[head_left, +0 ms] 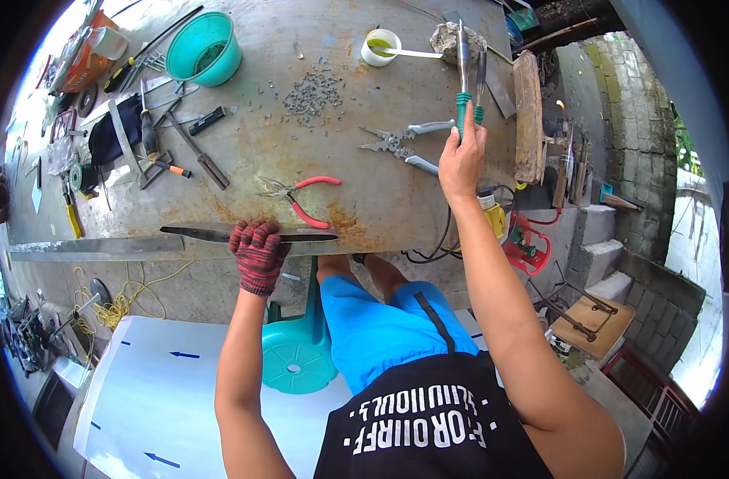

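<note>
Strip (201,234) at the table's near edge, left of centre: from my far seat I see the left hand (257,254), gloved, with its fingers curled over the middle; the thumb is hidden. Both ends stick out, so I would press evenly to stop it twisting. I can't tell whether its underside rests on the table (396,209).

The bare right hand (464,164), over at the far right, has its fingers closed around the iron (463,76), index finger along the teal handle. That grip suits me: low on the handle, off the metal shaft, which I would treat as hot.

A second iron (482,76) sits just right of it, and a stone (442,40) lies by both shafts; lifting needs care not to knock either. Nearer, the pliers (396,144) and cutters (281,191) lie between the hands, so I would carry the iron high over them.
</note>
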Demonstrator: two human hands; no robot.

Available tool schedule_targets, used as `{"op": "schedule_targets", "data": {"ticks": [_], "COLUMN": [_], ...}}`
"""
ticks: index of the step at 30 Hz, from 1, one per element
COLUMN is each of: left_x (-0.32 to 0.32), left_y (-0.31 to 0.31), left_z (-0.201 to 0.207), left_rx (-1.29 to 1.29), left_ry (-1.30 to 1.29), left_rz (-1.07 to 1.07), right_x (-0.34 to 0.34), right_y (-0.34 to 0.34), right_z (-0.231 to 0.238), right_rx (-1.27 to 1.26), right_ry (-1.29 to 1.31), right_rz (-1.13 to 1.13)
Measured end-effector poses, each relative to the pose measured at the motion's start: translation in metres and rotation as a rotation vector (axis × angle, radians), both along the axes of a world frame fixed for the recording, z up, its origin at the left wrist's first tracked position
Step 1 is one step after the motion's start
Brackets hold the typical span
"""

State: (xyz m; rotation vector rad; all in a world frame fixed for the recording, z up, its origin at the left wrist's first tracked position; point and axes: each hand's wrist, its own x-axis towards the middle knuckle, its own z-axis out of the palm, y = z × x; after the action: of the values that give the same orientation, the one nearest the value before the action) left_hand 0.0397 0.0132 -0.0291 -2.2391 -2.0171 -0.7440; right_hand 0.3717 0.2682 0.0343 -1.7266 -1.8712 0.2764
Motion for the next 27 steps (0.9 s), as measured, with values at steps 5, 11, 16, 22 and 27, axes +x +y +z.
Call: {"op": "schedule_targets", "data": {"ticks": [5,11,16,22,27], "left_x": [0.001,0.000,-0.003,0.000,0.003], "left_y": [0.000,-0.002,-0.003,0.001,0.000], "left_z": [0.003,-0.001,0.004,0.000,0.008], "left_rx": [-0.024,-0.016,-0.070,-0.045,-0.047], "left_ry": [-0.007,-0.023,0.000,0.007,-0.001], "left_rz": [0.010,0.019,0.023,0.019,0.016], "right_x": [0.001,-0.007,-0.004,-0.001,-0.027], "right_y": [0.001,-0.001,0.000,-0.018,-0.076], "right_z": [-0.017,-0.017,-0.025,0.000,0.033], "right_rx": [0.001,-0.144,-0.092,-0.004,-0.141], "right_ry": [-0.074,-0.230,-0.185,-0.129,-0.004], "right_rz": [0.002,-0.101,-0.059,0.047,0.268]}}
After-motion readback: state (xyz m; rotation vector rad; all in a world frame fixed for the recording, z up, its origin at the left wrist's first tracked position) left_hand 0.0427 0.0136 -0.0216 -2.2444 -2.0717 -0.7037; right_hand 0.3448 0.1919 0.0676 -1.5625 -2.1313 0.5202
